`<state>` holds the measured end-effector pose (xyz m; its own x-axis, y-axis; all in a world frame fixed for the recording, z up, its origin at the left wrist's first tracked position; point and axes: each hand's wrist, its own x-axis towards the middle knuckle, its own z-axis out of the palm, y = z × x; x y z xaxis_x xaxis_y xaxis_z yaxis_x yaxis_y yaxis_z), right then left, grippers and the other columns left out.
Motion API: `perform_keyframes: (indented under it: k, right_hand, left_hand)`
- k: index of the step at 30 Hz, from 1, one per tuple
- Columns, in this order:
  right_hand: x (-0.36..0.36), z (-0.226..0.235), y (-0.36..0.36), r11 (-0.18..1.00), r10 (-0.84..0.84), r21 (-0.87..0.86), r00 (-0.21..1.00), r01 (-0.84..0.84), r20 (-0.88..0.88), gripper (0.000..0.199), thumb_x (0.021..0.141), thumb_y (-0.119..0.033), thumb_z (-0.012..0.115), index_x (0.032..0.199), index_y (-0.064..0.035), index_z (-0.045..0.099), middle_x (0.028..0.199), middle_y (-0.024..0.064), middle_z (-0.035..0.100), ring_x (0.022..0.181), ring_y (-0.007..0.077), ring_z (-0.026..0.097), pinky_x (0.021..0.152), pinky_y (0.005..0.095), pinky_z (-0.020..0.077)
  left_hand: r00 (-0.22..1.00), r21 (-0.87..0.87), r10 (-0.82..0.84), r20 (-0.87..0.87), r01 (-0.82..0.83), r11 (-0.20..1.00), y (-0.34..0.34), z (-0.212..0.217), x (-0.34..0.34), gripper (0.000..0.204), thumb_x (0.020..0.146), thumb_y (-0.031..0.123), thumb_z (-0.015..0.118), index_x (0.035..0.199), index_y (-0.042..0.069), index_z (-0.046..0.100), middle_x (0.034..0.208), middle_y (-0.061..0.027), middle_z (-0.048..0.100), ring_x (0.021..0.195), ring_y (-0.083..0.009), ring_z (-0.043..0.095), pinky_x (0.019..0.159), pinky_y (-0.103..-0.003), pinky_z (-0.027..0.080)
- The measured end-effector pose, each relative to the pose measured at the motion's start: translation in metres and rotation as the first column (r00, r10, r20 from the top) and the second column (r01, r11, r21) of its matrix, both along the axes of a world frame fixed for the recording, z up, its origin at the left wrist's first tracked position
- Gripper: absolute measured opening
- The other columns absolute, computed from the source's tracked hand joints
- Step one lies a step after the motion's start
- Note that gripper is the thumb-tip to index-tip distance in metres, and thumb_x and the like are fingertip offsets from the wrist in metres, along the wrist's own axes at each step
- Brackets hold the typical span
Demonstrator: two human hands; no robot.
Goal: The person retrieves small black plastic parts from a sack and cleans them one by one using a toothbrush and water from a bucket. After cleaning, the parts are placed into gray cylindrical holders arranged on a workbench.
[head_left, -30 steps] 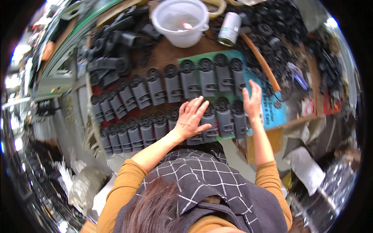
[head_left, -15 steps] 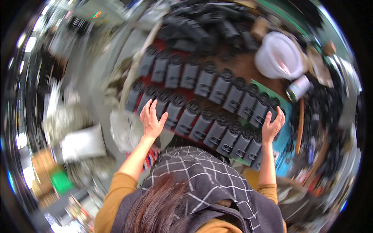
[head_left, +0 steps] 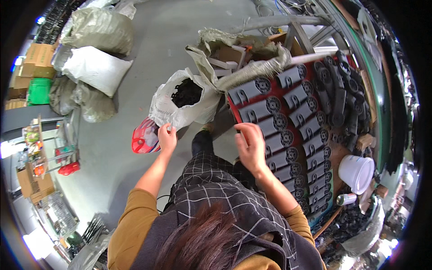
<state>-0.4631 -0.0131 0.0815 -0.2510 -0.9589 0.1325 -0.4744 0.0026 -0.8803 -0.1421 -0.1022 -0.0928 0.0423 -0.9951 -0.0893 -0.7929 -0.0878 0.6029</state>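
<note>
Left hand [head_left: 167,138] bunched near open white sack [head_left: 165,104], hold unclear | right hand [head_left: 250,146] half-open, seemingly empty | sack likely limp, weighty; grip rim [head_left: 192,107]

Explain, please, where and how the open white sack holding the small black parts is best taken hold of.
Probably by the near rim of the white sack, reached from above on the person's side. The mouth gapes upward, so its thin edge looks easy to pinch between inside and outside; the small black parts sit within, away from that edge.
</note>
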Motion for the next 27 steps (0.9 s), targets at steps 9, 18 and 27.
perform_keyframes:
  k: [9,18,27]
  right_hand:
    - [0.175,-0.178,-0.207,0.894,0.023,0.404,0.92,-0.194,0.391,0.018,0.093,-0.018,0.054,0.1,-0.0015,0.059,0.086,0.0029,0.054,0.085,0.0125,0.054,0.076,0.0277,0.046]
    - [0.19,-0.463,-0.325,0.552,-0.363,0.827,0.923,0.102,0.128,0.055,0.089,-0.04,0.055,0.112,0.0102,0.06,0.124,0.0347,0.053,0.119,0.047,0.049,0.1,0.0472,0.0398]
    - [0.152,-0.528,-0.324,0.622,-0.382,0.78,0.894,0.062,0.233,0.056,0.087,-0.041,0.059,0.116,0.0069,0.059,0.123,0.0274,0.052,0.115,0.0393,0.048,0.095,0.0437,0.0411]
  left_hand:
    - [0.879,0.512,-0.471,0.08,0.369,0.776,-0.131,-0.112,0.01,0.109,0.069,0.069,0.068,0.144,-0.001,0.03,0.138,-0.0231,0.046,0.128,-0.032,0.047,0.107,-0.043,0.036]
    - [0.771,0.745,0.388,-0.504,0.161,0.647,-0.198,-0.231,0.028,0.027,0.092,0.022,0.057,0.11,0.003,0.064,0.098,-0.0061,0.067,0.089,-0.0206,0.064,0.085,-0.032,0.051]
    - [0.692,0.68,0.715,-0.103,-0.476,0.559,-0.23,-0.38,0.028,0.031,0.092,0.027,0.058,0.113,0.004,0.063,0.103,-0.0043,0.063,0.094,-0.021,0.06,0.083,-0.033,0.049]
